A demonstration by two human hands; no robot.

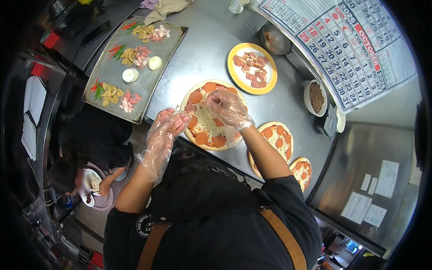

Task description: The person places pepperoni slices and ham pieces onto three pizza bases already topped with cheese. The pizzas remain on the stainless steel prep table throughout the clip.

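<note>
A large pizza [203,140] lies on the steel counter in front of me, topped with round pepperoni slices and a heap of pale shreds in its middle. My left hand [164,130], in a clear plastic glove, is at the pizza's left edge, its fingers curled around pink ham pieces [181,120]. Above the pizza's right half is my right hand [229,109], also gloved. Its fingers are bent together, and what they hold, if anything, is hidden. Beyond it stands a yellow-rimmed plate [235,77] with square ham pieces [254,67].
Two smaller pepperoni pizzas [275,140] lie to the right. A metal tray [148,83] at left carries peppers, mushrooms, ham and two peeled onions [155,63]. Bowls [315,96] stand along the wall beneath a calendar [346,49]. Another person [90,144] is at lower left with a plate.
</note>
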